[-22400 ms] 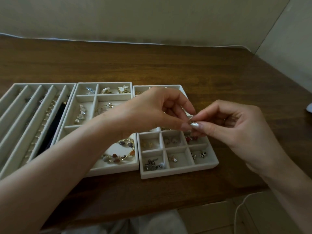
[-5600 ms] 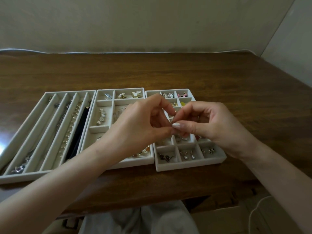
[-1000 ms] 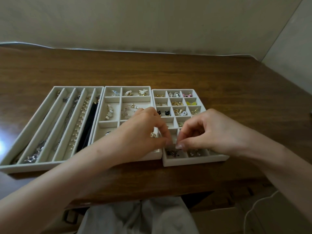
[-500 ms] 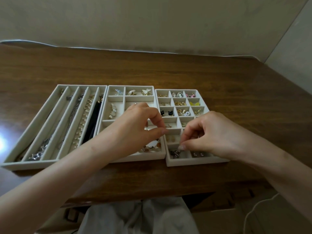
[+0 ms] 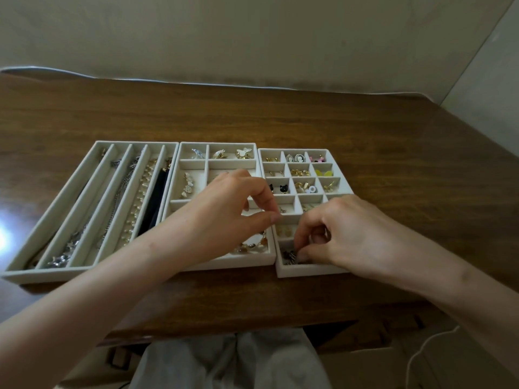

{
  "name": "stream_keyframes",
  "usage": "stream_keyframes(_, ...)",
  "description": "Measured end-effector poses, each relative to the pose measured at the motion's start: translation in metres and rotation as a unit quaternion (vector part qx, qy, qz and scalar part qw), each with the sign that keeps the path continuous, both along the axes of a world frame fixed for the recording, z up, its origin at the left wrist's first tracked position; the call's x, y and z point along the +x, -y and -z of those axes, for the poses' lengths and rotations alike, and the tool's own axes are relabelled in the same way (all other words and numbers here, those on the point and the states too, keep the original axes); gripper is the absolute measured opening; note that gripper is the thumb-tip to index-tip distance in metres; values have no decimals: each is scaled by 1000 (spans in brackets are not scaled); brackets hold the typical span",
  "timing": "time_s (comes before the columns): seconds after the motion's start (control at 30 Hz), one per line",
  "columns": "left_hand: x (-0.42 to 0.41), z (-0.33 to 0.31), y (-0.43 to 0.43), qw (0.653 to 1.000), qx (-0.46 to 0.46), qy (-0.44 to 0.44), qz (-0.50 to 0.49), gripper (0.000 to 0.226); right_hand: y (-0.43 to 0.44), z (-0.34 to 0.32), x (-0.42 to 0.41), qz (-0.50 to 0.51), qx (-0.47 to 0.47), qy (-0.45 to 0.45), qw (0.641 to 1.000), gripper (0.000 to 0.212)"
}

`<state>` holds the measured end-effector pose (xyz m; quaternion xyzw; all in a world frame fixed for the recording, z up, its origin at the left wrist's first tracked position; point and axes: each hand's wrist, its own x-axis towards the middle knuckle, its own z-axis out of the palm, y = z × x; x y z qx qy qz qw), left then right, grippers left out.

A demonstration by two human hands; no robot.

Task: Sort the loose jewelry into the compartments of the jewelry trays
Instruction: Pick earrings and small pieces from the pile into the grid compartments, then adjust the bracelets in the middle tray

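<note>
Three white jewelry trays stand side by side on the wooden table. The right grid tray (image 5: 310, 272) has small compartments with earrings. My right hand (image 5: 356, 234) reaches into its near-left compartment, thumb and fingers pinching a small dark and silver earring (image 5: 289, 255). Over the border between the middle tray (image 5: 224, 263) and the grid tray hovers my left hand (image 5: 230, 211); its thumb and forefinger tips are close together with nothing seen between them. A beaded bracelet (image 5: 252, 245) shows below the left palm.
The left tray (image 5: 56, 274) has long slots with chains, a pearl strand (image 5: 140, 197) and a black band (image 5: 156, 202). Black cat studs (image 5: 283, 188) and yellow studs (image 5: 323, 173) lie in the grid. Bare table (image 5: 407, 169) extends behind and to the right. My lap is below the front edge.
My hands, earlier joined on one small piece, have parted. The right hand has gone down into the near-left grid compartment; the left has lifted slightly toward the tray border.
</note>
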<state>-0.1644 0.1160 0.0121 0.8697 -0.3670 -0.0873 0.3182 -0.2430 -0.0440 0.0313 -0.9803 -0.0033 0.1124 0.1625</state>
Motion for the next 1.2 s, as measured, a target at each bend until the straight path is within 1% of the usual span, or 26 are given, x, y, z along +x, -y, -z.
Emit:
stream_keyframes(0.1, 2, -1, -1, 1000, -5, -2, -5, 5, 4, -5, 2, 6, 23, 16, 1000, 3)
stream_keyframes(0.17, 5, -1, -2, 1000, -2, -2, -11, 6, 7, -8, 4, 15, 44, 27, 999, 6)
stream_keyframes(0.4, 17, -1, -14, 1000, -4, -9, -30, 5, 12, -9, 5, 2, 73, -2, 997, 5)
stream_keyframes(0.53, 27, -5, -27, 998, -31, -5, -61, 5, 11, -5, 7, -2, 84, 6, 996, 2)
stream_keyframes(0.7, 40, -8, -44, 992, -72, -13, -101, 8, 10, -5, 13, -3, 126, 47, 991, 4)
stream_keyframes(0.8, 44, -5, -52, 990, -83, -8, -113, 7, 6, -5, 17, -8, 151, 54, 987, 4)
stream_keyframes(0.97, 51, 1, -67, 988, -87, -17, -126, 7, -1, -2, 27, -6, 147, 34, 989, 3)
stream_keyframes(1.2, 63, -1, -80, 987, -99, -17, -128, 8, -6, -1, 42, 6, 140, 41, 989, 7)
